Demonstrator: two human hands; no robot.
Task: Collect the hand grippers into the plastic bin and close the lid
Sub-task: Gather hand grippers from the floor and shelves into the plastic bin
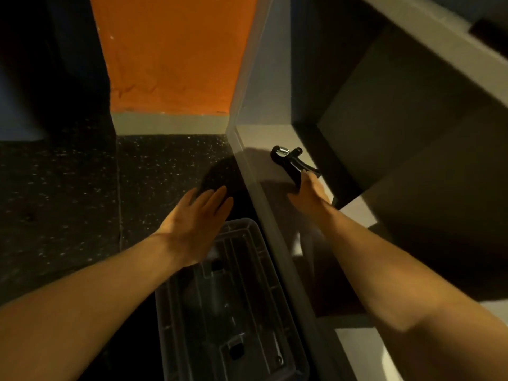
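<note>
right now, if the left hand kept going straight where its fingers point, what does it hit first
Likely the side panel of the grey shelf; the left hand points its fingers forward and right at it, though depth is unclear.

Shot from a single wide-angle camera worn on the head, aimed forward and steeply down. Close in: left forearm (90, 303) entering from 7 o'clock, right forearm (406, 284) from 5 o'clock, left hand (196, 215) near centre, right hand (310, 195) just toward 2 o'clock of it, at the hand gripper (291, 158). Looking almost straight down into the clear plastic bin (242, 284) at 6 o'clock on the dark speckled floor (55, 202). Facing an orange wall panel (170, 50) at 12 o'clock and the open grey shelf (261, 136) from 1 to 4 o'clock, its edges running slanted across the frame. Dim, slightly blurred at the hands.
</note>
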